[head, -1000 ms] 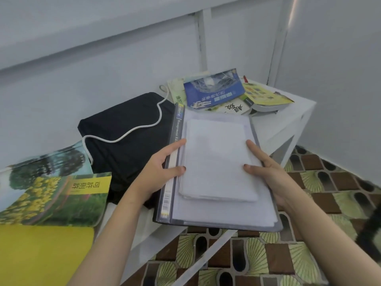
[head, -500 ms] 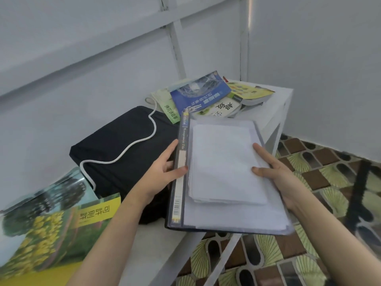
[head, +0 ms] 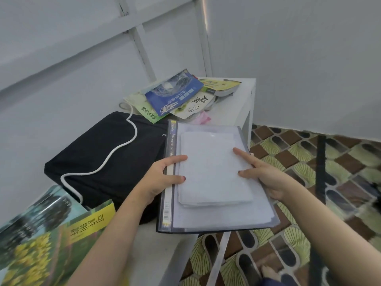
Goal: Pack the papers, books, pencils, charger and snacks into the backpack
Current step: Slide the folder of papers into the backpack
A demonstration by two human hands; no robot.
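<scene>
The backpack [head: 107, 153], black and lying flat, sits on the white bench [head: 237, 112] against the wall. Just to its right a dark folder [head: 226, 222] juts past the bench's front edge over the tiled floor [head: 309, 166], and a stack of white papers [head: 212, 172] lies on its clear cover. Books [head: 51, 244] with yellow-flower covers lie at the near left, and a pile of books [head: 175, 93] rests at the bench's far end. A white charger cable [head: 115, 153] snakes across the backpack. Both hands grasp the folder: the left hand [head: 162, 178] curls round its spine edge, and the right hand [head: 266, 174] clamps the opposite edge, thumb and forefinger on the papers.
</scene>
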